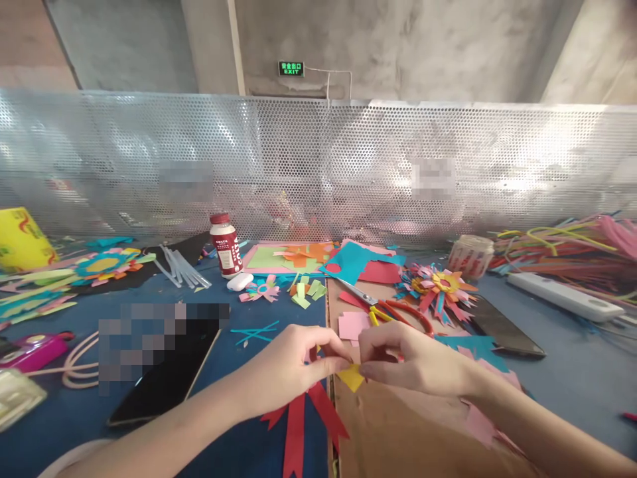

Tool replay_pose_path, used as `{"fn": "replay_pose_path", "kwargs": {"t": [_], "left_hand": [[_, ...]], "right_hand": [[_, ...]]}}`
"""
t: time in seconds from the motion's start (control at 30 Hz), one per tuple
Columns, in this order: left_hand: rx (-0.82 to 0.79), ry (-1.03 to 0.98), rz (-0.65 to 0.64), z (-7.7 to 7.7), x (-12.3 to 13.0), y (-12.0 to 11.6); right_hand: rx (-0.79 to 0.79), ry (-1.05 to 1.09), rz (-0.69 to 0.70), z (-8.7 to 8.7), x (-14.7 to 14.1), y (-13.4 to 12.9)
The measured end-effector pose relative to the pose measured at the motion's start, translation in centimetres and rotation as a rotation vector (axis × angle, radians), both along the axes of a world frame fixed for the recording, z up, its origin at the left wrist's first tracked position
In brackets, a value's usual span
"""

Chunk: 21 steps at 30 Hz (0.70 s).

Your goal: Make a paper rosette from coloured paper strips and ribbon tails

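Note:
A small yellow piece of paper (351, 379) is pinched between my two hands over the cardboard's left edge. My left hand (309, 355) grips its left side with thumb and fingers. On its right side, my right hand (398, 355) is closed with fingertips on the paper. Red paper strips (294, 435) hang or lie below my left hand; whether it holds them too cannot be made out. Just beyond the hands lie orange-handled scissors (368, 299) and a pink paper piece (352, 326). The fingers hide part of the yellow paper.
A tablet-like black device (174, 372) lies at left, a dark phone (507, 328) at right. Behind stand a red-capped bottle (225, 245) and a can (470, 256). Paper flowers (440, 289), a white power strip (565, 297) and coloured sheets spread before a perforated metal panel (298, 159).

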<state>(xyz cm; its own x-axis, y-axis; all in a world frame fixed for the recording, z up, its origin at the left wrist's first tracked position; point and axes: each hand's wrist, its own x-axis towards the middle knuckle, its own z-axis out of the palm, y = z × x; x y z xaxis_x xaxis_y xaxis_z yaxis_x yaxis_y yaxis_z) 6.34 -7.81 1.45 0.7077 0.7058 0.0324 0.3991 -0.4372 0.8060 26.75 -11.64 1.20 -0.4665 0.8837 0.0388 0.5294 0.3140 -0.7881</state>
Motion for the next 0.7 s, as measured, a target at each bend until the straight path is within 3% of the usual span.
{"fn": "replay_pose_path", "kwargs": {"t": [0.1, 0.17, 0.23, 0.43, 0.7], "left_hand": [[-0.056, -0.044, 0.044, -0.4, 0.1, 0.5], [-0.074, -0.104, 0.085, -0.6, 0.1, 1.0], [-0.135, -0.175, 0.127, -0.8, 0.1, 1.5], [-0.378, -0.354, 0.193, -1.1, 0.0, 2.1], [-0.478, -0.444, 0.196, -1.1, 0.2, 2.0]], "right_hand": [[0.222, -0.172, -0.123, 0.4, 1.3, 1.1], [0.37, -0.44, -0.414, 0.0, 2.9, 2.4], [0.405, -0.57, -0.53, -1.0, 4.6, 3.6], [0.37, -0.828, -0.521, -4.2, 6.3, 5.2], [0.326, -0.891, -0.647, -4.4, 5.8, 5.6]]}}
